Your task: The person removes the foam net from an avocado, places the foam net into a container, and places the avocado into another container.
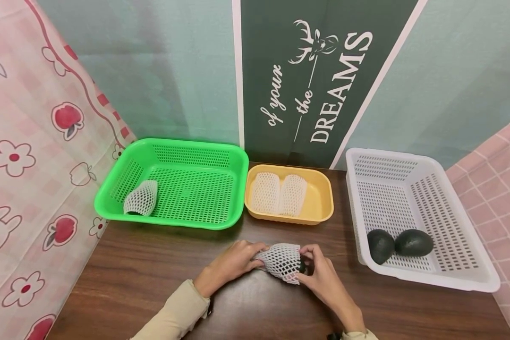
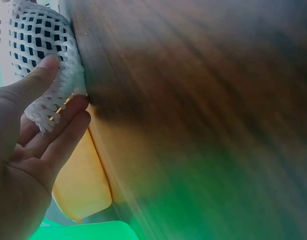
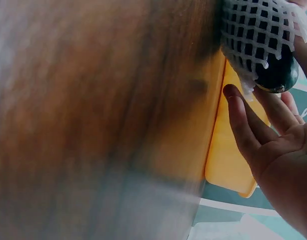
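A dark avocado (image 3: pixel 277 75) sits inside a white foam net sleeve (image 1: pixel 282 261), with one end bare at the sleeve's right opening. My left hand (image 1: pixel 238 259) pinches the narrow left end of the sleeve between thumb and fingers. At the other end, my right hand (image 1: pixel 323 276) holds the avocado and the sleeve's open edge. In the left wrist view, the left thumb (image 2: pixel 41 75) lies on the netting. Two more dark avocados (image 1: pixel 414 242) lie in the white basket (image 1: pixel 463 278). A netted avocado (image 1: pixel 141 198) lies in the green basket (image 1: pixel 204 224).
Between the baskets stands a yellow tray (image 1: pixel 320 203) holding flat foam net sleeves (image 1: pixel 265 193). All three containers stand along the back of the brown wooden table (image 1: pixel 153 255). Printed cloths (image 1: pixel 174 71) hang behind and at both sides.
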`<state>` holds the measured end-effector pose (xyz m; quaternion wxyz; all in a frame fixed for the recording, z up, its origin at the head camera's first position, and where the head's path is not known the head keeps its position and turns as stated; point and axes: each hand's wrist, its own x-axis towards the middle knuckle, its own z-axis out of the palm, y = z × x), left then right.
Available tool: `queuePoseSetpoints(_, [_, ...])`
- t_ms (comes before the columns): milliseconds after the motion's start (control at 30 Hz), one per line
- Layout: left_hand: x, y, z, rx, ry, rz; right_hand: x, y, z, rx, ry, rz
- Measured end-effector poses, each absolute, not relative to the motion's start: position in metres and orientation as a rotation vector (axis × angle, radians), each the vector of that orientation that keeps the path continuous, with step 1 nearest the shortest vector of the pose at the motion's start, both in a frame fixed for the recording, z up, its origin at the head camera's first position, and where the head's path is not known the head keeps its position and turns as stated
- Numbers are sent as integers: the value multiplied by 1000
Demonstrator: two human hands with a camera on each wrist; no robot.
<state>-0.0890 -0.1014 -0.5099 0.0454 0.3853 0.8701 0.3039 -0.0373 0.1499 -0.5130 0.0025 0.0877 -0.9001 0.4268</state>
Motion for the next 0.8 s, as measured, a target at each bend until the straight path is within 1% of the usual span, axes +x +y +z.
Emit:
queuePoseSetpoints(100, [-89,-101,-509,1174,2657,915,-37,149,-512,243,-2867,1290])
queuePoseSetpoints(267, [-89,-101,-508,1168,2656,909,-38,150,-511,305,-2919,1210])
queuePoseSetpoints(800, [-89,-100,-506,1202,2710,784,-40,146,-511,347,-2968,1263])
